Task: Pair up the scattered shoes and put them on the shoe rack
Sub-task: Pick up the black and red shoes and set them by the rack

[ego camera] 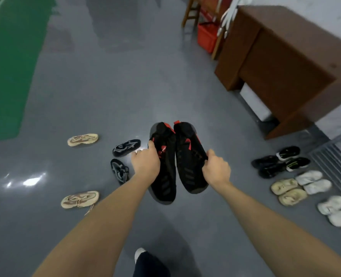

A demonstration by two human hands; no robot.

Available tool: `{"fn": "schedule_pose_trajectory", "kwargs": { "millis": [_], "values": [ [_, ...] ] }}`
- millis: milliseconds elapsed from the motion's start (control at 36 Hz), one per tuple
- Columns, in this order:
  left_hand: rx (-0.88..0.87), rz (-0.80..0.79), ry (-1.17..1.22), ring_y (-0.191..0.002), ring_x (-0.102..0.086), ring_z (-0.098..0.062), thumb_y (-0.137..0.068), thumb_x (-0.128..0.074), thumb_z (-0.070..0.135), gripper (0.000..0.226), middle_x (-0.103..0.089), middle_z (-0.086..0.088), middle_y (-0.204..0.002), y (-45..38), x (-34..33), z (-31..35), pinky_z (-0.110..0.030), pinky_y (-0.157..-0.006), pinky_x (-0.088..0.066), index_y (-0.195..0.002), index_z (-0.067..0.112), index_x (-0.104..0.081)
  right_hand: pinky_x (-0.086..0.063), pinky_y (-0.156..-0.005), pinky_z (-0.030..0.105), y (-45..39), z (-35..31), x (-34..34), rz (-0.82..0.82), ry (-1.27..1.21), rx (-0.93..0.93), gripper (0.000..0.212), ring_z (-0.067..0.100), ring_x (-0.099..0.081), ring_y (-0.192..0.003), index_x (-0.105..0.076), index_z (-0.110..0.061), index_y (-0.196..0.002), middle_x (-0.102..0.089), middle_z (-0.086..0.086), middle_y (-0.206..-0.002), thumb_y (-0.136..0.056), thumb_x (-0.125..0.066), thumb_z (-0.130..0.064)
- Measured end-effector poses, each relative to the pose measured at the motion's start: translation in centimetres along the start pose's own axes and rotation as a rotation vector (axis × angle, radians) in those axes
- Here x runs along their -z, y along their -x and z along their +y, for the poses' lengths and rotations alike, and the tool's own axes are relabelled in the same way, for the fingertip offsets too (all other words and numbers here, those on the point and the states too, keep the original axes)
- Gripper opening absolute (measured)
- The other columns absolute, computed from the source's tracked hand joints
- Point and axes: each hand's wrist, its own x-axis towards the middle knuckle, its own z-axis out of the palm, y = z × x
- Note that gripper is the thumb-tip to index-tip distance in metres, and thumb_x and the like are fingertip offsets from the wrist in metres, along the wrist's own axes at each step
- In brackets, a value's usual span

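My left hand (pixel 145 162) grips one black shoe with red trim (pixel 165 176) and my right hand (pixel 215 168) grips its match (pixel 189 156); both hang side by side above the grey floor. Two dark grey-patterned shoes (pixel 126 147) (pixel 119 170) lie apart on the floor to the left. Two tan shoes (pixel 82 139) (pixel 79 199) lie farther left, far from each other. At the right, paired shoes stand in rows: black ones (pixel 279 162), beige ones (pixel 288 190), white ones (pixel 313 181) (pixel 335 210). The metal shoe rack (pixel 337 156) shows at the right edge.
A brown wooden desk (pixel 275 62) stands at the upper right, with a red crate (pixel 206 37) and a wooden chair (pixel 193 11) behind it. A green floor area (pixel 9 56) lies at the left. My own foot (pixel 143 258) shows at the bottom.
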Motion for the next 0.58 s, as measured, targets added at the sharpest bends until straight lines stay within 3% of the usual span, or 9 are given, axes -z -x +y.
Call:
{"fn": "schedule_pose_trajectory", "kwargs": {
  "millis": [194, 417, 583],
  "values": [
    [-0.201, -0.046, 0.022, -0.082, -0.060, -0.029, -0.088, -0.035, -0.001, 0.040, -0.063, -0.006, -0.079, 5.4, -2.4, 15.3, -0.033, -0.085, -0.035, -0.126, 0.009, -0.041, -0.033, -0.059, 0.034, 4.1, 15.9, 4.9, 0.100, -0.048, -0.192, 0.013, 0.034, -0.051, -0.074, -0.045, -0.005, -0.102, -0.061, 0.018, -0.090, -0.091, -0.039, -0.004],
    [-0.385, -0.089, 0.023, -0.086, -0.063, -0.030, -0.089, -0.038, 0.002, 0.037, -0.068, -0.008, -0.089, 12.7, -5.9, 30.5, -0.033, -0.084, -0.037, -0.124, 0.009, -0.044, -0.042, -0.068, 0.039, 9.6, 31.7, 8.5, 0.165, -0.110, -0.401, 0.015, 0.039, -0.058, -0.090, -0.046, -0.005, -0.104, -0.060, 0.017, -0.094, -0.090, -0.041, -0.006],
    [-0.534, -0.107, -0.071, -0.083, -0.063, -0.027, -0.088, -0.040, -0.001, 0.042, -0.068, -0.007, -0.086, 17.1, -8.6, 41.2, -0.032, -0.086, -0.038, -0.129, 0.008, -0.041, -0.033, -0.066, 0.034, 12.7, 41.6, 10.7, 0.232, -0.148, -0.568, 0.018, 0.039, -0.057, -0.093, -0.046, -0.004, -0.106, -0.061, 0.020, -0.100, -0.089, -0.040, -0.006]
  ]
}}
